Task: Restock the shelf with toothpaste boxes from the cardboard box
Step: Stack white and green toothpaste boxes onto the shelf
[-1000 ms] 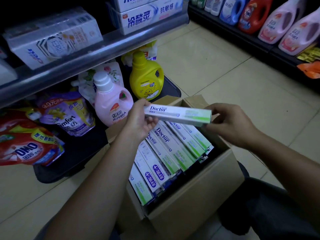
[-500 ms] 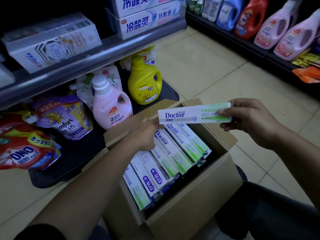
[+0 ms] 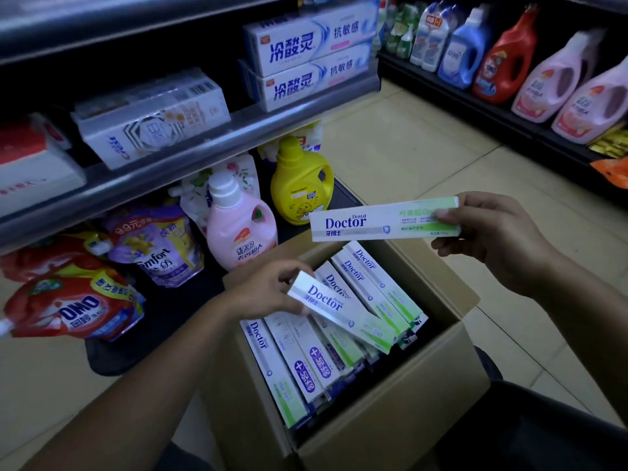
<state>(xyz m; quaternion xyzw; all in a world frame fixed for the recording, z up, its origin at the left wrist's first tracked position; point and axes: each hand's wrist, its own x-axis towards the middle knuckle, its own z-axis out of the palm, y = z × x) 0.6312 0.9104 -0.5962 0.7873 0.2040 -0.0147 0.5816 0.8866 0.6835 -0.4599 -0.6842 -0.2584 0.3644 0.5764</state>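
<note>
Grabbing stock, two at a time.
Cardboard box [image 3: 390,413] on floor [image 3: 407,158], packed w/ rows; left hand [image 3: 268,290] pinches tilted box [image 3: 339,311] by its end above them; right hand [image 3: 492,239] grips second box [image 3: 384,222] level, prob. pairing both for the shelf [image 3: 204,144].

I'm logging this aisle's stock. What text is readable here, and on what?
"Doctor Dental", "牙博士": raised box in right hand.
"Doctor": lower box in left hand, and packed boxes in carton.
"冷酸灵", "抗敏感": shelf boxes.
"OMO": red pouch.
"9.9元", "mfort": purple pouch.
Fine print, bottle labels: too small or blurred.
</note>
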